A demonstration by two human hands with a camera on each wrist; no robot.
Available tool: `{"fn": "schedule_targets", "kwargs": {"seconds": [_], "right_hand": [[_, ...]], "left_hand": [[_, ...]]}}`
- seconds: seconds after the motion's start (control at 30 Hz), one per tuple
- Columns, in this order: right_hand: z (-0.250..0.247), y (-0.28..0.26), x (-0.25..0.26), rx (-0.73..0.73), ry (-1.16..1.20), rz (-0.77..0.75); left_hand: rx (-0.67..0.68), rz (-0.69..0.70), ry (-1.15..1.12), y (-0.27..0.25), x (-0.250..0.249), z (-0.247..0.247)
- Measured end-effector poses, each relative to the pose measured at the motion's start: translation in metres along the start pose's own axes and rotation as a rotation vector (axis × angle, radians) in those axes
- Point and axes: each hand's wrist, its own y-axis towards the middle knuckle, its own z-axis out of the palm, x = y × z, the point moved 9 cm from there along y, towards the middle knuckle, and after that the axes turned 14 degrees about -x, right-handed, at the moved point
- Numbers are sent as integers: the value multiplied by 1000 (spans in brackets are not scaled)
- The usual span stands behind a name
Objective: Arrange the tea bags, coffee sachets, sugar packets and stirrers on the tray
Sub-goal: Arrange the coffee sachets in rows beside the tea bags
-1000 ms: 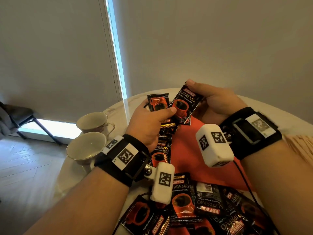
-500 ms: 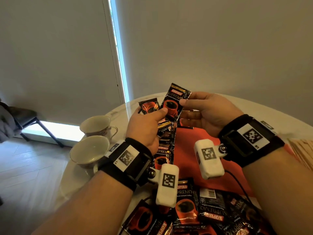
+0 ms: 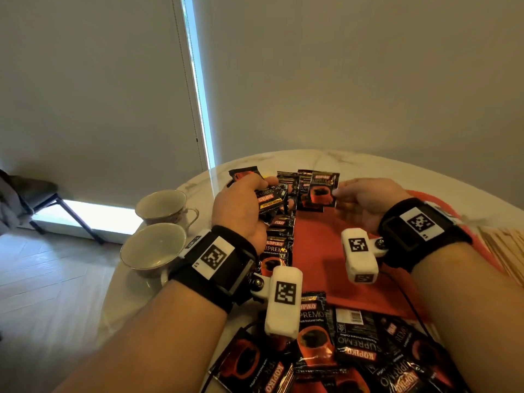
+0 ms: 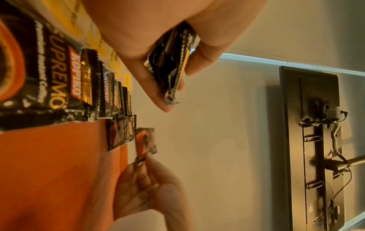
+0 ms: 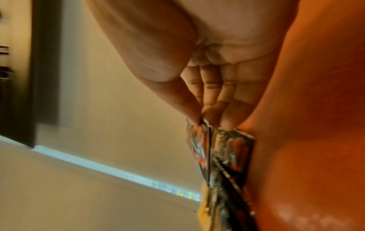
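A red tray [image 3: 334, 251] lies on the marble table. Black and red coffee sachets [image 3: 279, 245] overlap in a row along its left edge. My right hand [image 3: 338, 194] pinches one coffee sachet [image 3: 323, 191] by its corner, holding it over the far end of the tray beside another sachet [image 5: 233, 148] that lies there. In the right wrist view the thumb and fingertips [image 5: 197, 120] meet on this sachet [image 5: 199, 143]. My left hand [image 3: 266, 191] grips a small stack of sachets [image 3: 269, 198] above the row, seen edge-on in the left wrist view as a bundle [image 4: 171, 65].
A loose pile of sachets [image 3: 340, 350] lies at the near edge of the table. Two empty teacups [image 3: 161, 205] [image 3: 153, 248] stand left of the tray. Wooden stirrers [image 3: 504, 251] lie at the right. Yellow packets [image 4: 94, 40] lie beyond the row.
My right hand has carried its sachet forward and down to the far end of the tray. The left hand, with its stack, has moved forward too.
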Motion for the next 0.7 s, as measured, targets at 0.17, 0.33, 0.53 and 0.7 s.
{"fn": "schedule_targets", "kwargs": {"seconds": [0.17, 0.33, 0.53, 0.7], "right_hand": [[1, 7, -18, -9, -133, 47], [5, 7, -11, -43, -292, 15], [9, 11, -7, -78, -409, -8], [11, 15, -9, -97, -458, -21]], "left_hand": [[-6, 8, -7, 0, -2, -1], [-24, -1, -4, 3, -1, -4], [-17, 22, -37, 2, -5, -3], [-15, 25, -17, 3, -5, -2]]}}
